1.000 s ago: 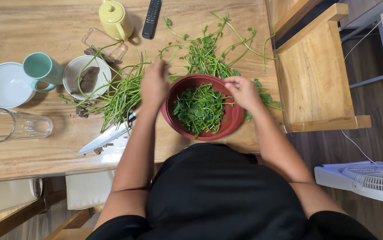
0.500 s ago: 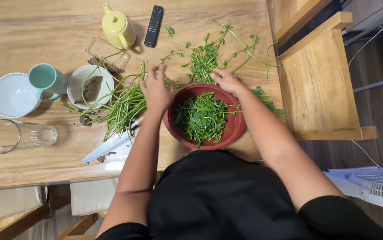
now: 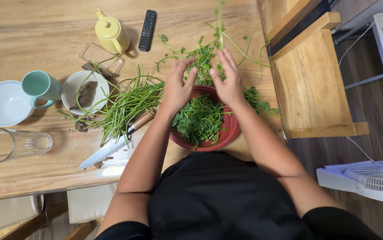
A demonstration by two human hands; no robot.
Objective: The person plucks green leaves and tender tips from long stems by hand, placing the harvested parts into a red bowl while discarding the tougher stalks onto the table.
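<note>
My left hand and my right hand are raised close together over the far rim of a dark red bowl. Between them they pinch a leafy green sprig, which stands up blurred above my right fingers. The bowl holds picked green leaves. Beyond it lies a loose heap of leafy sprigs on the wooden table. To the left of my left forearm is a bundle of bare green stems, and a kitchen knife lies beneath them.
A yellow teapot, a black remote and a clear plastic box sit at the back. At left are a teal mug, two white bowls and a glass on its side. A wooden chair and a white fan stand at right.
Both hands have left the bowl's sides and come together above its far rim. A sprig has been lifted from the heap. The view has shifted slightly.
</note>
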